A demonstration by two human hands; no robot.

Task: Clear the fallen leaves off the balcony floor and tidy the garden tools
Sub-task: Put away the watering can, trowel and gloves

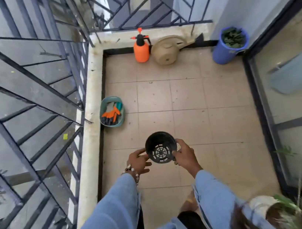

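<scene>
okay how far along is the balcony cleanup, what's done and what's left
Mostly done, it seems. The blue bucket holds leaves, and the floor shows only small specks. Gloves and tools sit in the teal tub. Both hands, left hand and right hand, hold an empty black pot, not yet put away.
</scene>
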